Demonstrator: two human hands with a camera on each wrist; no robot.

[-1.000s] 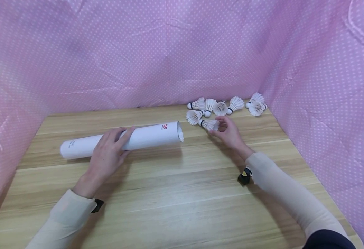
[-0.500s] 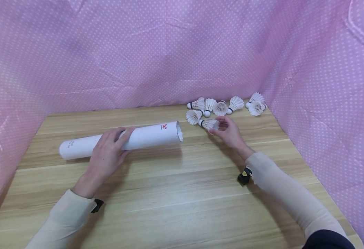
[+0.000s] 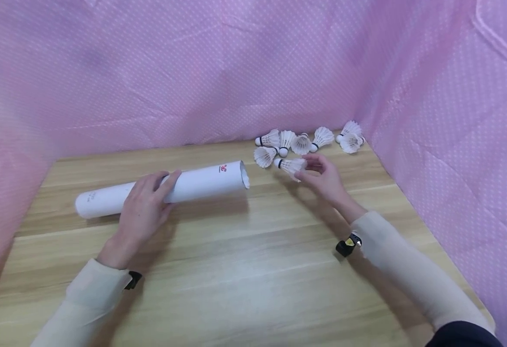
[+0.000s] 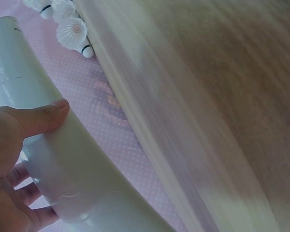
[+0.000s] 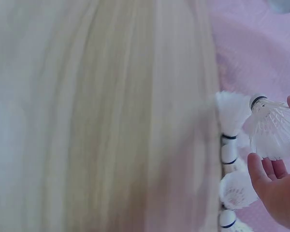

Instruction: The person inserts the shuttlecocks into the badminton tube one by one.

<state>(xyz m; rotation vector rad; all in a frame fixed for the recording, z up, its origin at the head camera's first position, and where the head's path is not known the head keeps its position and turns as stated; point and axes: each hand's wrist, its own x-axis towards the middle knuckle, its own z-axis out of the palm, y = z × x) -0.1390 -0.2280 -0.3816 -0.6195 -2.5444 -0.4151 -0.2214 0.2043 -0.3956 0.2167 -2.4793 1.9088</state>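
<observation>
I count one long white cardboard tube (image 3: 162, 188) and seven white feather shuttlecocks on the pale wooden counter (image 3: 244, 270). The tube lies flat at about 10 o'clock from the counter's middle, its long axis running from 8 o'clock to 2 o'clock, the open mouth toward 2 o'clock and the closed end toward 8 o'clock. My left hand (image 3: 140, 212) rests over the tube's middle, thumb (image 4: 41, 116) and fingers curled round its wall. My right hand (image 3: 324, 176) pinches one white feather shuttlecock (image 3: 289, 165) by its feather skirt, just beyond the tube's mouth, its long axis roughly level and the cork nose with a dark band pointing to 9 o'clock, at the tube. The other six shuttlecocks (image 3: 303, 142) lie clustered at 1 o'clock by the pink dotted cloth wall (image 3: 236, 72), pointing various ways.
</observation>
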